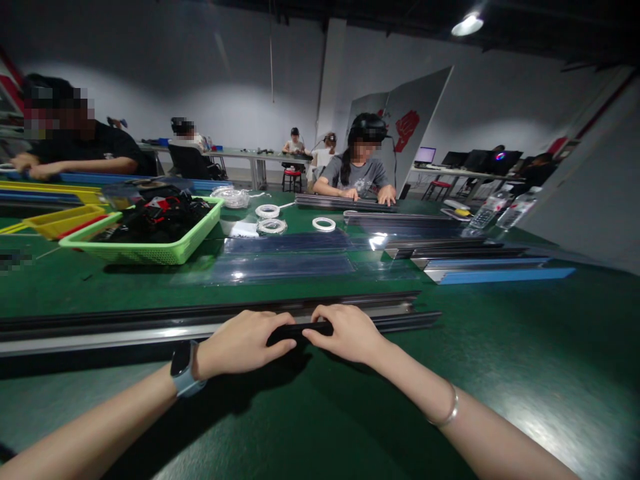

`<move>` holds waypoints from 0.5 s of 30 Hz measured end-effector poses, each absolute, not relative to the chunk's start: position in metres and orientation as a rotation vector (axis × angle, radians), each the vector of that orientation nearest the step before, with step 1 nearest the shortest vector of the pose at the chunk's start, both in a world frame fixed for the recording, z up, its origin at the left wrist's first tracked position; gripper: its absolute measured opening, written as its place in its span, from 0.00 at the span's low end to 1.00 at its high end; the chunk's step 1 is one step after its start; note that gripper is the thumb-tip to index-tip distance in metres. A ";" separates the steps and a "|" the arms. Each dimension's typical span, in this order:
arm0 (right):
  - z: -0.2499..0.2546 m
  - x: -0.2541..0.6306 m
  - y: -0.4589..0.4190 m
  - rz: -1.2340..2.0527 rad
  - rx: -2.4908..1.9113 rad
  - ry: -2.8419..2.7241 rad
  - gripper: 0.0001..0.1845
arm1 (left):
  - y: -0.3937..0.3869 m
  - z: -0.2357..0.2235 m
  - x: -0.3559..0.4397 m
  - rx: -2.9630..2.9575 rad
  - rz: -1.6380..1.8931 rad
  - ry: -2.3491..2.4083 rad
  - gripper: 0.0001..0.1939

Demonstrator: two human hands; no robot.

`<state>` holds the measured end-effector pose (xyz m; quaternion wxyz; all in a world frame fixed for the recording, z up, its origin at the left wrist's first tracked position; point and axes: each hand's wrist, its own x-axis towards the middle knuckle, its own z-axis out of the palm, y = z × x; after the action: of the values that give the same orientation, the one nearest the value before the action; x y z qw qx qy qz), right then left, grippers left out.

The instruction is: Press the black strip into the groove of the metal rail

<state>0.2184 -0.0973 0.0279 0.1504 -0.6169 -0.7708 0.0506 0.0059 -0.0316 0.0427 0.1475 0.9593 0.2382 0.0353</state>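
A long black-and-silver channel profile (125,333) lies across the green table in front of me, its right end past my right wrist. My left hand (245,343), with a watch on the wrist, grips the near edge of this profile, thumb below and fingers over the top. Close beside it, my right hand (345,333) pinches the same black edge, thumb toward me and fingers curled over. Only a short stretch of edge shows between the two hands. The fingertips on the far side are partly hidden.
Beyond lie clear plastic strips (290,267), tape rolls (324,224) and a green basket (135,250) of dark parts. Blue-and-black profiles (500,275) rest at the right, near water bottles (487,210). A co-worker (363,173) across the table handles another profile; another person (95,147) sits left.
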 end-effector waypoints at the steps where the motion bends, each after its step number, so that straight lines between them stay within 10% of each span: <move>1: 0.028 0.218 -0.097 0.133 -1.779 -2.223 0.20 | -0.031 0.043 0.006 2.760 0.105 0.685 0.17; 15: 0.023 0.217 -0.097 -0.032 -1.804 -2.268 0.23 | -0.031 0.041 0.006 2.766 0.139 0.695 0.17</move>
<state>0.2168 -0.0967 0.0230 0.1212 -0.6179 -0.7768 -0.0108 0.0062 -0.0308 0.0409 0.1428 0.9588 0.2408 0.0481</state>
